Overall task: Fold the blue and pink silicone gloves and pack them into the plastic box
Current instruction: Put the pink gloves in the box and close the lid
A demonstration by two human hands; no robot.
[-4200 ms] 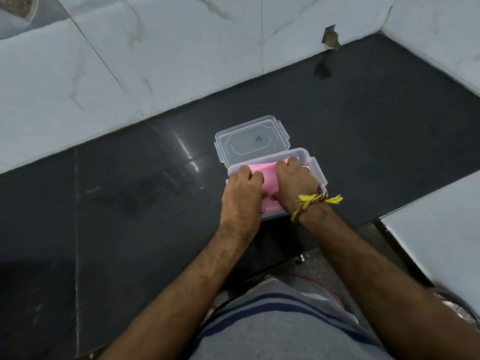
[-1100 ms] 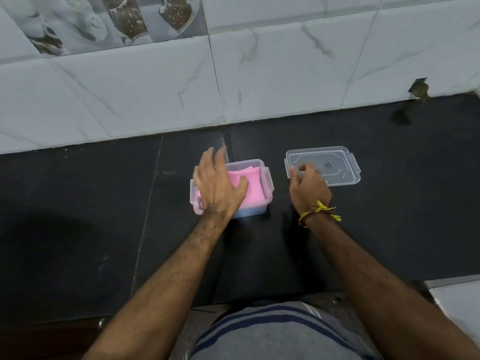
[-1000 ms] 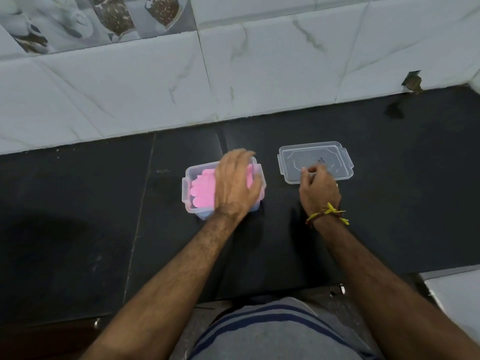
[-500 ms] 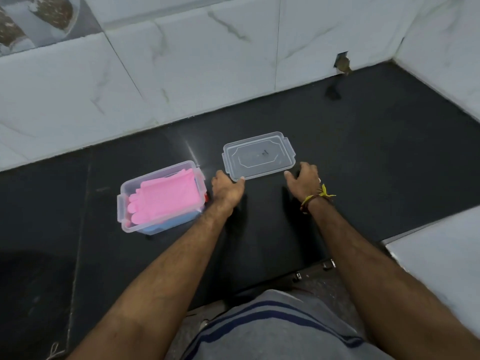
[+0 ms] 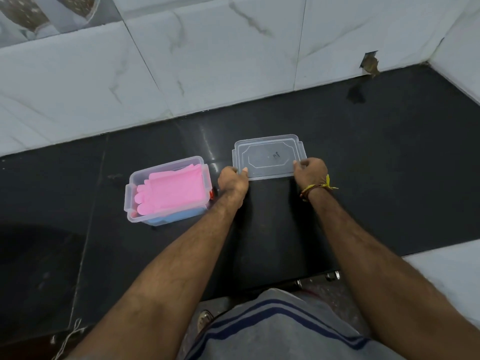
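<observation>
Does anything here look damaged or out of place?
Yes: the wall tile at the back right has a broken, chipped hole at its bottom edge, just above the counter. The box sits skewed to the counter's edge, with the pink glove neatly inside.

A dark, glossy tabletop [image 5: 363,178] against a marble-tiled wall carries an open plastic box [image 5: 131,201] at left, with its clear lid [image 5: 270,157] lying flat just beside it.

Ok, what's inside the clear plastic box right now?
The plastic box holds a folded pink glove on top, with a blue glove beneath it showing through the wall. Most of the blue one is covered.
</observation>
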